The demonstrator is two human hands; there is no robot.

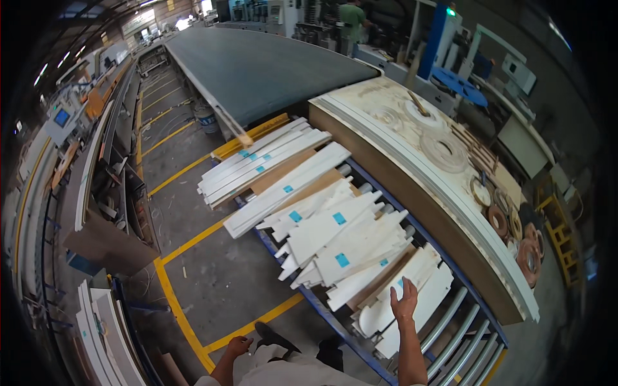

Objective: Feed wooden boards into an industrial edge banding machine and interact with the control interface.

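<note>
My right hand (405,300) is raised with fingers spread, hovering over a curved white panel piece (418,302) at the near end of a blue-framed roller table (335,321). Nothing is in it. My left hand (239,346) hangs low by my side with fingers loosely curled and holds nothing. Several cut white panels with small blue labels (335,238) lie piled across the rollers. Long white strips (257,161) are stacked at the far end.
A large sheet with cut-out rings (444,154) lies on a thick stack to the right. A dark conveyor bed (257,64) runs away ahead. Yellow floor lines (187,244) mark the concrete. White boards (103,334) lean at lower left. A person in green (353,19) stands far off.
</note>
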